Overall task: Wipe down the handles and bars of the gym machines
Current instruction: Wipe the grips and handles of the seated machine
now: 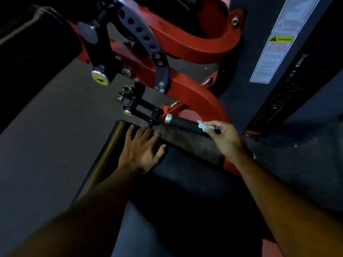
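Wipe [203, 125] pinched in right hand [225, 136], touching handle [182, 123].

Red machine frame [193, 93] on dark floor [55, 127]

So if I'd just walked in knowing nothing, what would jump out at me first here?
Probably the curved red steel frame of the gym machine, sweeping from the top centre down to the middle. Just below it, the right hand pinches a crumpled white wipe against a black rubber handle with a silver end cap. The left hand rests flat on a black padded seat at centre.
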The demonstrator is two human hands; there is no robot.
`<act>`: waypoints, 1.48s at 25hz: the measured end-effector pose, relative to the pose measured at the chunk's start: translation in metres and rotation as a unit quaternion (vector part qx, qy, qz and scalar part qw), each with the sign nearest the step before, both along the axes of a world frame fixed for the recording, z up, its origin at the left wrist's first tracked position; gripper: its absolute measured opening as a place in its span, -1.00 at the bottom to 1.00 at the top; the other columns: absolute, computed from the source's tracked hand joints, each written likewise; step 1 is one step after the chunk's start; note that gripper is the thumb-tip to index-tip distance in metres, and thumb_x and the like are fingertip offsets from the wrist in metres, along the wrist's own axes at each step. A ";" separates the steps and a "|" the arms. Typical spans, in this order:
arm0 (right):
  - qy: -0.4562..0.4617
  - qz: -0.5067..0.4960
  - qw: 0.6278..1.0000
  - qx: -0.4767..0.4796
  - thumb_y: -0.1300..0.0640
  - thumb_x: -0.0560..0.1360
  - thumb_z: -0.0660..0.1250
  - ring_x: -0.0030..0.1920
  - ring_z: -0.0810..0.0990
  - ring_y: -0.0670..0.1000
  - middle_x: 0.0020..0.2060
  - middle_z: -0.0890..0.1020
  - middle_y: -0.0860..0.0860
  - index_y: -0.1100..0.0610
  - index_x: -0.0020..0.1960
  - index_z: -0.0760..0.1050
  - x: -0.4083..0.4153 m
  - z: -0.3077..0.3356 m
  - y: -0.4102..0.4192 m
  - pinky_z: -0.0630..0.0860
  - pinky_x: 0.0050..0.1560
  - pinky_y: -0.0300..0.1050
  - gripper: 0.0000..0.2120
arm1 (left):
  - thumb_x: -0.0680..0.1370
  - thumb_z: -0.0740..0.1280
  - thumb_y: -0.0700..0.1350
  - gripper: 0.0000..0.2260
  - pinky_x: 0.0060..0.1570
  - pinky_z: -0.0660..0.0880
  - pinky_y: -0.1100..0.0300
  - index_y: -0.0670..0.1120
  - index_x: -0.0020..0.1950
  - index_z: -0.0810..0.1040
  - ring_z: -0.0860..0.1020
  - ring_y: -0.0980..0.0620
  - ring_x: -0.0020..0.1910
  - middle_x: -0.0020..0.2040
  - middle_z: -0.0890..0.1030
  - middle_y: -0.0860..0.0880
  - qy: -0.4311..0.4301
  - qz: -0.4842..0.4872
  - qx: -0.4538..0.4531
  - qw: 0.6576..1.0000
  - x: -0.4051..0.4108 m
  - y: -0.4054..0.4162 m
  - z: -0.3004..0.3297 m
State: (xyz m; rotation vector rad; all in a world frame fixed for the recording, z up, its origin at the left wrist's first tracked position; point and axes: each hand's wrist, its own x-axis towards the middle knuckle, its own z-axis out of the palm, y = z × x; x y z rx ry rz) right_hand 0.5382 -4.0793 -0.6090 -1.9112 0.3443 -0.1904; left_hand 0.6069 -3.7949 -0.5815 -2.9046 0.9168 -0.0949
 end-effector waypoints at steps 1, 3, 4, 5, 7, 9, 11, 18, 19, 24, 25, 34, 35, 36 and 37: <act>-0.005 0.003 1.000 -0.001 0.21 0.57 0.41 0.15 0.64 -0.19 0.09 0.71 -0.15 0.00 0.11 0.70 0.006 -0.003 -0.005 0.49 0.28 -0.21 -0.81 | 0.63 0.05 0.30 -0.52 0.52 0.09 -0.25 0.06 0.36 0.51 0.41 -0.08 0.42 0.33 0.52 0.00 -0.009 0.000 0.015 1.000 0.003 -0.001 -0.004; 0.014 0.039 0.999 -0.014 0.21 0.57 0.42 0.12 0.66 -0.18 0.09 0.71 -0.13 0.03 0.12 0.70 0.018 0.000 -0.005 0.53 0.28 -0.16 -0.82 | 0.63 0.05 0.30 -0.52 0.53 0.07 -0.24 0.05 0.35 0.52 0.41 -0.08 0.41 0.31 0.52 0.01 0.017 0.000 0.019 1.000 0.001 -0.001 -0.006; 0.029 0.054 0.998 -0.021 0.21 0.57 0.42 0.10 0.66 -0.20 0.08 0.71 -0.14 0.04 0.13 0.70 0.021 0.006 -0.008 0.55 0.27 -0.17 -0.82 | 0.63 0.05 0.30 -0.51 0.53 0.07 -0.24 0.05 0.35 0.52 0.40 -0.08 0.41 0.31 0.52 0.01 0.023 -0.002 0.014 1.000 0.000 -0.002 -0.005; 0.038 0.058 0.997 -0.039 0.20 0.58 0.41 0.09 0.65 -0.23 0.07 0.70 -0.17 0.04 0.15 0.69 0.021 0.011 -0.009 0.54 0.26 -0.22 -0.81 | 0.63 0.05 0.30 -0.51 0.54 0.06 -0.24 0.04 0.34 0.52 0.40 -0.08 0.42 0.31 0.52 0.00 0.011 -0.007 0.012 1.000 0.000 -0.003 -0.004; 0.020 0.040 0.993 -0.111 0.20 0.59 0.39 0.09 0.61 -0.29 0.07 0.66 -0.21 0.07 0.19 0.68 0.019 0.019 0.000 0.45 0.21 -0.47 -0.79 | 0.63 0.06 0.30 -0.51 0.54 0.06 -0.24 0.04 0.32 0.54 0.40 -0.09 0.42 0.31 0.53 -0.01 0.009 -0.001 0.011 1.000 0.000 -0.001 -0.003; -0.042 0.016 0.977 -0.208 0.27 0.59 0.37 0.17 0.61 -0.20 0.14 0.67 -0.11 0.15 0.22 0.66 0.015 0.011 0.016 0.34 0.23 -0.57 -0.77 | 0.63 0.06 0.29 -0.52 0.54 0.06 -0.24 0.04 0.31 0.55 0.41 -0.09 0.43 0.30 0.54 -0.02 0.010 0.002 0.005 1.000 0.000 0.000 -0.003; -0.080 0.021 0.962 -0.261 0.36 0.57 0.35 0.25 0.60 -0.07 0.20 0.67 0.04 0.24 0.23 0.65 0.008 0.001 0.025 0.29 0.34 -0.50 -0.74 | 0.63 0.05 0.30 -0.52 0.54 0.05 -0.23 0.05 0.31 0.54 0.40 -0.08 0.43 0.31 0.54 -0.01 0.008 -0.002 0.002 1.000 0.001 -0.001 -0.005; -0.039 0.078 0.923 -0.373 0.30 0.61 0.32 0.30 0.60 0.04 0.27 0.63 0.11 0.21 0.30 0.60 -0.011 0.009 0.006 0.42 0.40 -0.10 -0.71 | 0.64 0.02 0.29 -0.52 0.55 0.02 -0.24 0.06 0.32 0.53 0.40 -0.06 0.42 0.31 0.53 0.01 0.006 -0.007 -0.004 1.000 0.001 0.001 -0.005; -0.053 0.074 0.918 -0.386 0.32 0.58 0.36 0.23 0.65 0.06 0.22 0.66 0.14 0.24 0.26 0.62 -0.005 0.009 0.010 0.46 0.34 -0.11 -0.73 | 0.64 0.01 0.30 -0.51 0.55 0.01 -0.24 0.06 0.33 0.53 0.39 -0.06 0.43 0.32 0.53 0.01 0.008 -0.006 -0.001 1.000 0.002 0.001 -0.004; -0.141 0.120 0.899 -0.398 0.33 0.54 0.42 0.16 0.69 0.05 0.15 0.69 0.17 0.31 0.18 0.65 0.037 0.001 0.038 0.59 0.24 -0.08 -0.77 | 0.64 0.00 0.29 -0.49 0.55 0.03 -0.25 0.03 0.36 0.51 0.38 -0.08 0.44 0.33 0.53 -0.02 0.011 -0.007 -0.011 1.000 0.000 0.002 -0.002; -0.146 0.117 0.909 -0.373 0.31 0.54 0.41 0.15 0.69 0.05 0.14 0.69 0.17 0.30 0.17 0.66 0.042 0.004 0.043 0.62 0.19 -0.06 -0.79 | 0.65 0.01 0.29 -0.49 0.54 0.04 -0.25 0.03 0.36 0.52 0.39 -0.09 0.44 0.33 0.53 -0.02 0.012 -0.005 -0.011 1.000 0.001 0.001 -0.001; -0.010 0.095 0.936 -0.339 0.20 0.65 0.26 0.10 0.68 0.05 0.11 0.71 0.08 0.12 0.24 0.63 0.008 0.024 0.008 0.52 0.16 -0.16 -0.76 | 0.64 0.03 0.28 -0.51 0.54 0.04 -0.25 0.02 0.31 0.52 0.39 -0.09 0.43 0.32 0.53 -0.03 0.004 -0.008 -0.019 1.000 0.001 0.000 0.000; -0.007 0.075 0.941 -0.331 0.20 0.64 0.27 0.04 0.69 0.06 0.06 0.72 0.08 0.13 0.22 0.64 0.013 0.025 0.015 0.53 0.09 -0.14 -0.77 | 0.64 0.03 0.28 -0.51 0.54 0.03 -0.25 0.01 0.31 0.52 0.39 -0.09 0.44 0.32 0.53 -0.03 0.005 -0.010 -0.020 1.000 0.001 0.001 -0.001; -0.014 0.060 0.946 -0.319 0.20 0.63 0.28 0.01 0.69 0.06 0.03 0.72 0.09 0.15 0.21 0.65 0.020 0.028 0.025 0.54 0.06 -0.13 -0.78 | 0.64 0.03 0.28 -0.51 0.55 0.03 -0.25 0.01 0.31 0.53 0.38 -0.10 0.44 0.32 0.53 -0.04 0.007 -0.012 -0.021 1.000 0.000 0.001 -0.002; -0.024 0.050 0.951 -0.304 0.22 0.62 0.30 0.01 0.69 0.06 0.02 0.73 0.09 0.16 0.19 0.65 0.030 0.029 0.036 0.55 0.05 -0.13 -0.78 | 0.64 0.03 0.28 -0.50 0.55 0.02 -0.25 0.00 0.31 0.53 0.38 -0.10 0.45 0.32 0.53 -0.04 0.009 -0.012 -0.021 1.000 0.000 0.002 -0.002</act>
